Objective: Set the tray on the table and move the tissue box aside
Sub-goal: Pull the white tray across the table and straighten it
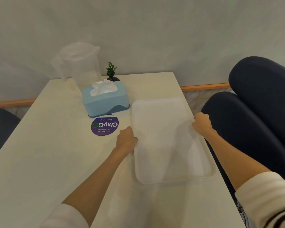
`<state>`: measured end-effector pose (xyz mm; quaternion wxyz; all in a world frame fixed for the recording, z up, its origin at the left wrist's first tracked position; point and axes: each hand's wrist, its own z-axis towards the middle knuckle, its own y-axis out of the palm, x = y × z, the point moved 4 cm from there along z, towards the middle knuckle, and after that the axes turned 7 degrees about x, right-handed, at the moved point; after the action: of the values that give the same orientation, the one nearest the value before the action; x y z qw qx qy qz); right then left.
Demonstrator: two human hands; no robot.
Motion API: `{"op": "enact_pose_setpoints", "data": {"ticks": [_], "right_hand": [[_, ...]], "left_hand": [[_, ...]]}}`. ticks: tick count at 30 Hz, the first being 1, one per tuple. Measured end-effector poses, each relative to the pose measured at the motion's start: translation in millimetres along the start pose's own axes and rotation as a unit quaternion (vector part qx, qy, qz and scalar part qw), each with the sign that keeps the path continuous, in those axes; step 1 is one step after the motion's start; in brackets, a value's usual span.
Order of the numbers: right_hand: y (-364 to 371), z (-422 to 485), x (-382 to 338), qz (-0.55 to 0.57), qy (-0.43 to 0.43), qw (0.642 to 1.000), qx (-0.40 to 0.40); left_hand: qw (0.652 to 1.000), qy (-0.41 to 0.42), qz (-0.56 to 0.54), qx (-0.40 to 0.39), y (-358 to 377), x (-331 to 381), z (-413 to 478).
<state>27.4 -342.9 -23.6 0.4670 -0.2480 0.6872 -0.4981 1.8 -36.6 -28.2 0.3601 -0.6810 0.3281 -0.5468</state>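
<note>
Left hand (pixel 126 139) and right hand (pixel 201 123) grip the tray (pixel 168 145) edges.

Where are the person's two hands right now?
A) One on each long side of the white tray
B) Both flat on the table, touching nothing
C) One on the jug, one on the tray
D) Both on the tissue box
A: the left hand and right hand each hold an opposite long edge of the tray; the tissue box is untouched.
</note>
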Motion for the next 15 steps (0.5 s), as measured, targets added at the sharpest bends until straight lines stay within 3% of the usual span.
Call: {"op": "enact_pose_setpoints", "data": {"ticks": [15], "right_hand": [[-5.7,-0.9,-3.4,-0.009,0.011,1.0,-0.002]], "left_hand": [[1.0,0.006,-0.009,-0.011,-6.5,-1.5,0.1]]}}
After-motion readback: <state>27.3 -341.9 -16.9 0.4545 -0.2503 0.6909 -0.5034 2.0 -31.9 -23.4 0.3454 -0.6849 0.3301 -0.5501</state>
